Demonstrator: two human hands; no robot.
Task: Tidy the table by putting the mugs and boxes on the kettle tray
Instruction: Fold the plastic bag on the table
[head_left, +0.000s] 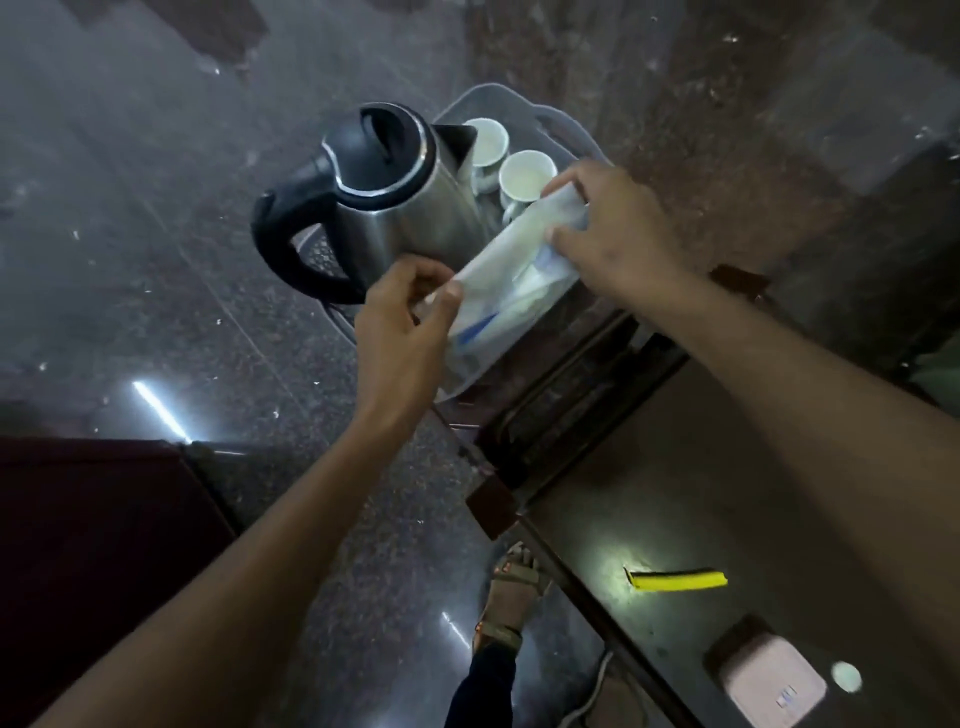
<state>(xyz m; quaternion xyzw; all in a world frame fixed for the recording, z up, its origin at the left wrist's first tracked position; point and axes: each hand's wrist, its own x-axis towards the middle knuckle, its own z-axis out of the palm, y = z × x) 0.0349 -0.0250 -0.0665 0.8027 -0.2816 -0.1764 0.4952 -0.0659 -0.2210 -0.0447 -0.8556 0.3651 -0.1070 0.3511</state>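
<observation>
At the far end of the dark glossy surface (675, 519), a grey plastic tray (566, 130) carries a stainless-steel electric kettle with a black lid and handle (384, 208) and two white ceramic mugs (524, 174), which stand close together just beside the kettle's spout, apparently to leave the tray's near side free. Over that near side both hands hold a long white box with blue markings (511, 291), tilted and lying lengthwise along the kettle. The left hand (405, 332) has its grip clamped on the box's near end, thumb pressed on top, while the right hand (618, 228) pinches the far end next to the nearer mug. Holding both ends likely lets the person steer the box into the narrow gap without knocking the mugs. Whether the box touches the tray yet cannot be told. A yellow strip (678, 580) and a pale pink rectangular device (774, 680) lie nearer on the surface, well apart from the tray.
</observation>
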